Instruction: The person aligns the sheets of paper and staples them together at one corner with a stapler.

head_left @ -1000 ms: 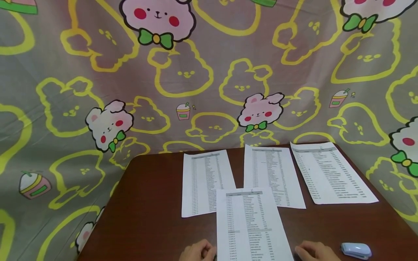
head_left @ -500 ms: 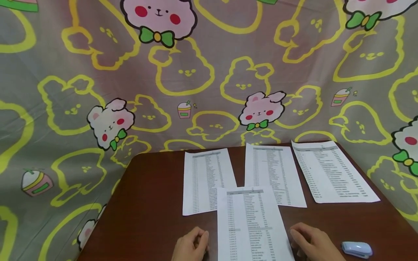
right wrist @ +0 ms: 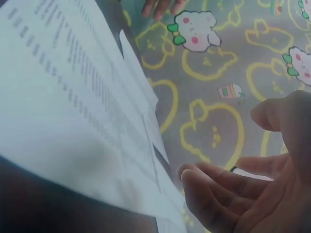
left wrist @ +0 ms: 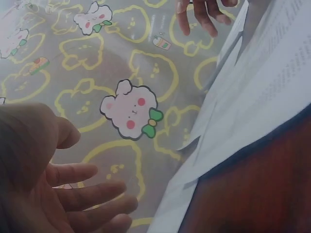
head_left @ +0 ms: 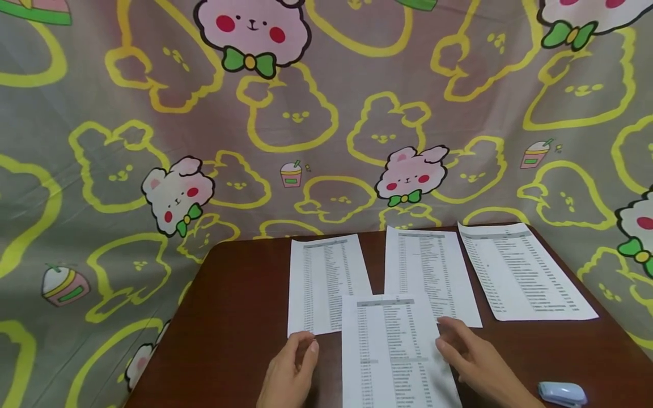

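Taking the nearest white, rectangular printed paper sheet (head_left: 382,340) as the clock's centre, the left hand (head_left: 288,374) hangs at 9 o'clock and the right hand (head_left: 474,360) at 3. The 2 hands are well apart, fingers relaxed and parted from the thumbs, gripping nothing. Flanking the nearest sheet this way probably keeps its 2 long edges within easy reach. The right fingertips overlap its edge in the head view; whether they touch it I cannot tell.

That sheet lies squarely between the hands, its top covering corners of 2 similar white printed sheets: the left one (head_left: 323,283) towards 11 o'clock and the middle one (head_left: 423,272) at 1. The rightmost white printed sheet (head_left: 525,272), at 2 o'clock, lies uncovered, likely spread out to stay readable. A small, rounded, pale-blue stapler-like object (head_left: 561,392) sits between 3 and 4 o'clock on the dark reddish-brown tabletop (head_left: 234,317), apparently parked near the right hand for convenience.
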Motion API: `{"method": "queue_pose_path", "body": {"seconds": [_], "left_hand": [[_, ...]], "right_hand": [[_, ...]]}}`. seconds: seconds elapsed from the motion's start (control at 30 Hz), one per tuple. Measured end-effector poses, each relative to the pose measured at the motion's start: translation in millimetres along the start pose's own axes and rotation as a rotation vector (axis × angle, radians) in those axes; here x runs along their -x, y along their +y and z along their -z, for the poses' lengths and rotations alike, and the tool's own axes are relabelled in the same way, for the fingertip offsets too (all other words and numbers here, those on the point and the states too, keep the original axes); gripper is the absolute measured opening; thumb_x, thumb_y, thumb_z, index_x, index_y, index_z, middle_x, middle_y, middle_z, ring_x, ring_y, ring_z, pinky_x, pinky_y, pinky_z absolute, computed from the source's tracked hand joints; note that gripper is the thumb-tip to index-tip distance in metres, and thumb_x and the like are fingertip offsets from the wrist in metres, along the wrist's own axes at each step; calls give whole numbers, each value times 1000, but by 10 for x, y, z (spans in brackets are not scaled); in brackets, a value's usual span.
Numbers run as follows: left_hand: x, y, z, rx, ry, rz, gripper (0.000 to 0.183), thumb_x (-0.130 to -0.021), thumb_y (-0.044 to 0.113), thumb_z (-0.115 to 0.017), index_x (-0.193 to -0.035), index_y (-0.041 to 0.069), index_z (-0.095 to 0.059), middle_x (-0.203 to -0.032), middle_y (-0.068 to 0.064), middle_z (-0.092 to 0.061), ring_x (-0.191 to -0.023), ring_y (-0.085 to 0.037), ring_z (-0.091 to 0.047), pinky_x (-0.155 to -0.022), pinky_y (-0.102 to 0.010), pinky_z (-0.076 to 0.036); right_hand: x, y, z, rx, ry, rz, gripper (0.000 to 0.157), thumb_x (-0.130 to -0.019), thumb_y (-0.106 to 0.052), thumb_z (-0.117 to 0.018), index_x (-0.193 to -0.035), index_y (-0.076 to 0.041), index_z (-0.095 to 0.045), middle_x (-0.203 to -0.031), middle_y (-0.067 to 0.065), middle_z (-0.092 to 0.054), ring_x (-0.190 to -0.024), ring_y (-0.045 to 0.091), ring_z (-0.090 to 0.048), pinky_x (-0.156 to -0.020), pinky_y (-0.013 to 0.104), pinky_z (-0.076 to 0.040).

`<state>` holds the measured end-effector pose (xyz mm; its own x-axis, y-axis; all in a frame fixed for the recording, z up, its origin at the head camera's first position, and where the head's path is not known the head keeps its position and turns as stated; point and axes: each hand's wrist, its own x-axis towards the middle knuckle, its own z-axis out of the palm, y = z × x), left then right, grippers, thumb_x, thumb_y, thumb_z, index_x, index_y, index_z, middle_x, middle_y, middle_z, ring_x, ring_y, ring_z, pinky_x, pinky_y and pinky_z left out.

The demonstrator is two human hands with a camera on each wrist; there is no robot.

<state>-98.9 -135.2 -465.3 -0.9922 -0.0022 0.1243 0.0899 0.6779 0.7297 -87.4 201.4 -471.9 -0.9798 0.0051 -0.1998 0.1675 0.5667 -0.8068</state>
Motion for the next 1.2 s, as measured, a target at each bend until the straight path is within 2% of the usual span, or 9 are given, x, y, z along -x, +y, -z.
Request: {"method": "queue_pose_path", "body": {"seconds": [0.13,0.33,0.53,0.63,0.87,0.97,1.2], "left_hand": [[-18,46,20,7,-21,-10,32,-100,36,-54,-124,16,-61,-114,-1,-70,-94,-11,-66,-74,-23,-51],[-37,108,25,-3,-8,-34,30,-99,33,-56,-123,17,-60,-114,-1,-71,-98,-14,-68,-76,-25,-52],[-86,153,48,-12,30,-83,27,-98,30,-58,-123,20,-61,-117,0,-71,-103,-13,-68,-79,-26,-53],[-119,178,90,-25,40,-97,27,-98,30,-57,-124,20,-60,-118,0,-70,-100,-12,-69,-77,-27,-53],[-207,234,162,-22,59,-113,27,-98,28,-59,-124,20,-61,-116,-2,-71,-94,-12,-71,-76,-26,-54],[-250,239,180,-41,69,-121,27,-97,25,-59,-124,19,-61,-116,-1,-71,-96,-13,-70,-75,-27,-53],[-367,247,218,-75,84,-145,28,-96,23,-60,-123,18,-60,-114,0,-72,-102,-14,-69,-79,-35,-53]], "right_hand": [[-54,-67,-26,-56,34,43,59,-92,-46,-62,-140,-16,-47,-114,10,-66,-85,18,-64,-56,30,-52],[-158,-141,-90,-103,9,69,58,-92,-43,-64,-140,-16,-47,-114,10,-66,-89,18,-63,-59,31,-53],[-258,-224,-110,-51,-16,216,52,-95,-39,-62,-140,-17,-46,-119,14,-65,-93,15,-64,-56,29,-54],[-311,-276,-97,-41,-19,262,50,-96,-34,-61,-140,-17,-46,-120,17,-64,-92,17,-64,-56,29,-54],[-435,-405,-15,-55,-25,252,47,-96,-27,-60,-140,-15,-45,-123,18,-62,-95,19,-62,-59,29,-54],[-494,-432,11,-62,-23,284,48,-97,-27,-60,-140,-14,-44,-123,19,-61,-95,20,-62,-58,29,-54],[-621,-473,-45,-54,-25,312,45,-98,-27,-59,-139,-15,-46,-120,17,-63,-91,18,-62,-56,30,-54]]}}
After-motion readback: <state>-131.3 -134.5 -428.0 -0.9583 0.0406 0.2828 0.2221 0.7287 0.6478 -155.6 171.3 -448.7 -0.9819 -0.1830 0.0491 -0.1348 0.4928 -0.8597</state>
